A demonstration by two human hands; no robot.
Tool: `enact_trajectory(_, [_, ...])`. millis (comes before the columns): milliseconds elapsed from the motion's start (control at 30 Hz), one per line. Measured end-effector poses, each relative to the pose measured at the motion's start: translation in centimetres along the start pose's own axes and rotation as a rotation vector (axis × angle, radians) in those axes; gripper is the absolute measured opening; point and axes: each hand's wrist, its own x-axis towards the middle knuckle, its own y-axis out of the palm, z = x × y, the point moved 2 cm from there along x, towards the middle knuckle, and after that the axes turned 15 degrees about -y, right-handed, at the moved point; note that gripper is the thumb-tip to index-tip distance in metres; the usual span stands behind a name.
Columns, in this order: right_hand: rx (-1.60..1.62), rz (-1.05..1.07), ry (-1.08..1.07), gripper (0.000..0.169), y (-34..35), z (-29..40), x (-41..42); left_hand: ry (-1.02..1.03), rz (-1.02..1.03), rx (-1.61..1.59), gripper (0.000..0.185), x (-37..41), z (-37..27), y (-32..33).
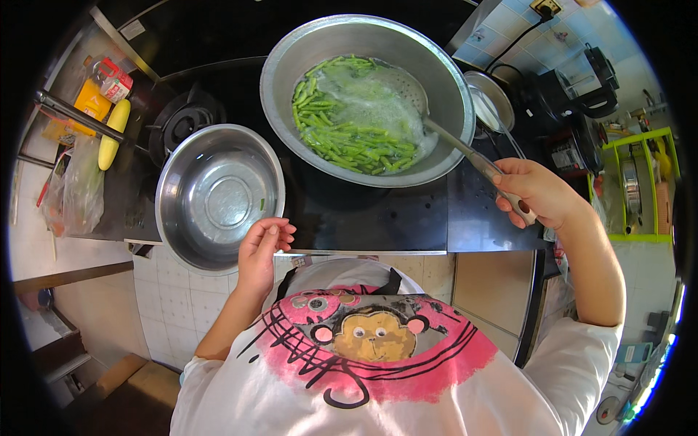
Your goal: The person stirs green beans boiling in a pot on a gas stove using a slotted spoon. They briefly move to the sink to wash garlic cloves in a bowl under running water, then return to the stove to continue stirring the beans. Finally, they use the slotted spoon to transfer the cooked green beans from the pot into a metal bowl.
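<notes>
My right hand (537, 192) grips the handle of a metal perforated skimmer (469, 153). The skimmer's bowl rests partly under the foamy water inside a large metal pot (281, 103). Cut green beans (354, 147) float in that water, thickest at the left and front, and white foam covers the middle. My left hand (267, 240) hovers by the near right rim of a stainless steel basin (188, 218), its fingers loosely curled around nothing I can see. Whether it touches the rim, I cannot tell. One small green piece (262, 204) clings inside the basin.
Left of the basin are a gas burner (188, 117), a yellow-green cucumber (114, 133), a plastic bag (82, 191) and a bottle (113, 79). A smaller metal pot (499, 98) and a black kettle (567, 90) stand at right. A green rack (632, 185) holds utensils.
</notes>
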Motion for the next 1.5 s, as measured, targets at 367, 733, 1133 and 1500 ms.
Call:
enact_trajectory(367, [0.459, 0.168, 0.004, 0.014, 4.2, -0.9, -1.9, -0.007, 0.000, -0.014, 0.021, 0.3, 0.2, 0.1])
enact_trajectory(733, [0.432, 0.119, -0.066, 0.015, 3.9, -1.7, -4.0, -0.019, -0.008, -0.008, 0.020, 0.4, -0.1, 0.3])
enact_trajectory(1133, [0.364, 0.076, -0.110, 0.020, 3.7, -2.2, -5.2, -0.024, -0.016, 0.015, 0.020, 0.5, -0.2, 0.8])
enact_trajectory(1500, [0.384, 0.051, -0.130, 0.025, 3.6, -2.6, -6.0, -0.026, -0.014, 0.025, 0.019, 0.5, -0.4, 1.0])
